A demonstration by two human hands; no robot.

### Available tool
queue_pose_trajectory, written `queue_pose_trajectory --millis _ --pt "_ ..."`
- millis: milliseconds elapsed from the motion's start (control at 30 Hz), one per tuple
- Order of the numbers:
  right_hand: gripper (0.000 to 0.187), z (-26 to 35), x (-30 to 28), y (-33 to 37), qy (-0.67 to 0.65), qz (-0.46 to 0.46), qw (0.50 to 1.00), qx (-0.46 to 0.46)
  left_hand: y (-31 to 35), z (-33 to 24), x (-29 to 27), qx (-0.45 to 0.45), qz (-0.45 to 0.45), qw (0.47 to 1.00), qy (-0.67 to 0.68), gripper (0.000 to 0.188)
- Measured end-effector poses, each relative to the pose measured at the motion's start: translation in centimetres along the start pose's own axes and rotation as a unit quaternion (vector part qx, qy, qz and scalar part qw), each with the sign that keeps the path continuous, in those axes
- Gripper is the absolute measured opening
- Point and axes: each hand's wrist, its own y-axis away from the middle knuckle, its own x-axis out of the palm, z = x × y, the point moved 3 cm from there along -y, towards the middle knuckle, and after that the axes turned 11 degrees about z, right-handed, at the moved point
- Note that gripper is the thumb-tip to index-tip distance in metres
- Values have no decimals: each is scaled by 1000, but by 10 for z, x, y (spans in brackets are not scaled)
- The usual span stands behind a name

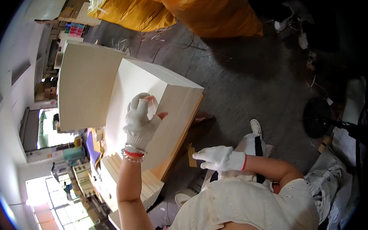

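My left hand [140, 119], in a white knit glove with bare thumb and index fingertips, is at the near edge of a tall stack of white sheets [140, 77]. Its thumb and index finger are apart, with a pale patch between them; whether that is a loose piece or the stack's edge, I cannot tell. The other fingers curl over the top of the stack. In front of my body, my right hand [218, 158] is also gloved. Its fingers stretch to the left and hold nothing visible.
A wooden board [180, 136] lies under the stack, and a large pale panel [86, 84] stands behind it. Big orange sacks [208, 13] rest on the grey floor [232, 79] at the top. A black round-based stand [316, 117] is at right. Stacked pale boards [144, 188] sit at lower left.
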Motion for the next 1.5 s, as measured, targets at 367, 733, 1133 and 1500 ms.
queue_pose_trajectory --millis 367,733,1133,1500 --pt "38 -31 -51 26 14 -99 992 -83 -9 3 1 -6 -5 998 65 45" --pt "34 -31 -43 30 5 -94 992 -89 -7 12 3 16 -2 996 85 49" --pt "40 -38 -43 28 12 -71 996 -55 -8 14 3 9 1 996 92 51" --pt "40 -38 -51 33 15 -91 994 -64 -9 16 4 26 -9 994 103 50"
